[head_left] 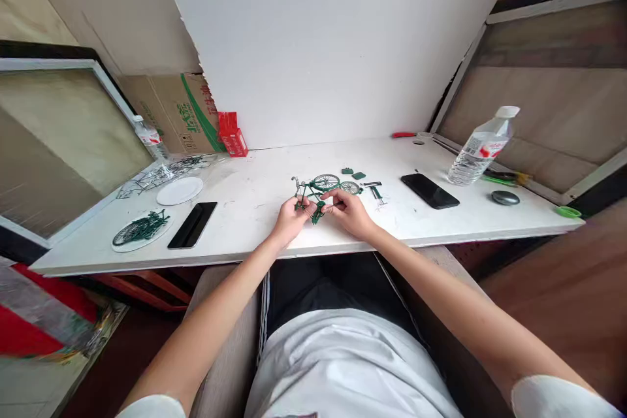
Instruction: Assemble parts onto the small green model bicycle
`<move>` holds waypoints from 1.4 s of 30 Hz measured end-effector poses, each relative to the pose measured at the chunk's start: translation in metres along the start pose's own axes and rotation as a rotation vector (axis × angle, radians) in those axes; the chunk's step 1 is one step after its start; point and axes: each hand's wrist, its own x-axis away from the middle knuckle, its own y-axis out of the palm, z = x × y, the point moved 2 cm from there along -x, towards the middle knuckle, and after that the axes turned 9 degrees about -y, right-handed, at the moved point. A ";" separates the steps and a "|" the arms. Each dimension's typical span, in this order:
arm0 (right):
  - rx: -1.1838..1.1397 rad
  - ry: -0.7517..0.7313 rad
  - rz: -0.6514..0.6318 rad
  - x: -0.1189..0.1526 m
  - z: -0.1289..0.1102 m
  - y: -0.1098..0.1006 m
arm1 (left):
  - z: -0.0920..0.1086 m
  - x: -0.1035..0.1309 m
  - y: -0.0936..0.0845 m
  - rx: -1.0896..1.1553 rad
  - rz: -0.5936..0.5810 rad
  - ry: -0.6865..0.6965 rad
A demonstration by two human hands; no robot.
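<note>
A small green model bicycle frame (316, 192) is between my two hands near the table's front edge. My left hand (292, 219) has its fingers closed on the frame's left part, below the handlebar. From the other side, my right hand (349, 213) pinches at the frame's right part, beside a small dark green piece (317, 212) low between the hands. Behind them are a spoked wheel (326, 182) and another spoked wheel (350, 187). Small green parts (358, 176) and thin dark strips (376, 192) lie to the right. What the fingertips pinch is partly hidden.
Left on the white table (245, 209) are a plate of green parts (141, 230), an empty plate (179, 191), a phone (192, 225) and a red box (233, 136). To the right are a black phone (430, 191), a water bottle (482, 147) and a dark oval object (505, 198).
</note>
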 end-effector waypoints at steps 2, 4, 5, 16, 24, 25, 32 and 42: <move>0.080 -0.031 -0.081 0.001 -0.002 0.001 | -0.001 0.001 -0.002 -0.015 0.025 0.007; 0.135 -0.050 -0.128 0.002 -0.003 0.002 | -0.001 0.001 -0.003 -0.031 0.047 0.008; 0.158 -0.058 -0.138 0.003 -0.003 0.002 | -0.002 0.000 -0.003 -0.040 0.059 0.003; 0.165 -0.023 -0.013 0.004 0.006 0.001 | -0.005 0.001 -0.005 -0.159 0.295 0.085; 0.266 -0.008 0.051 0.006 0.006 0.000 | 0.003 0.007 0.002 -0.325 0.078 0.270; 0.257 -0.012 0.052 0.006 0.006 0.000 | 0.004 0.007 0.003 -0.325 0.041 0.253; 0.197 0.043 0.048 0.005 0.005 -0.002 | 0.001 0.010 0.008 -0.333 -0.064 0.197; 0.247 -0.032 -0.036 0.006 0.012 0.001 | -0.002 0.009 0.008 -0.234 0.074 0.068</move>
